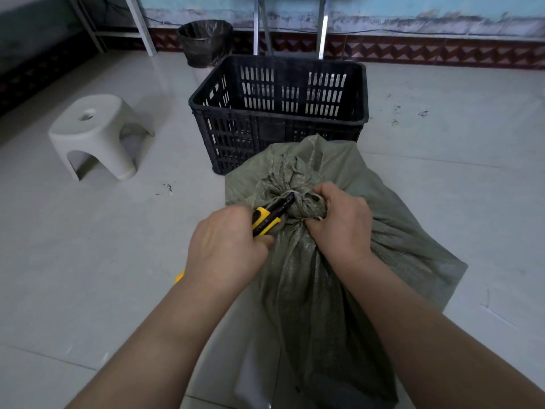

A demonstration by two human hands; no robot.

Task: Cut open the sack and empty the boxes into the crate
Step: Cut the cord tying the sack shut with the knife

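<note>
A green woven sack stands on the floor in front of me, its neck bunched and bound with a pale tie. My left hand grips a yellow-and-black utility knife, whose tip rests against the tie at the neck. My right hand clutches the gathered neck just below the tie. Right behind the sack stands a black slotted plastic crate; what I can see of its inside holds nothing. No boxes show; the sack hides its contents.
A white plastic stool sits on the pale tiled floor at the left. A bin lined with a black bag stands by the far wall, next to metal frame legs. Open floor lies right of the crate.
</note>
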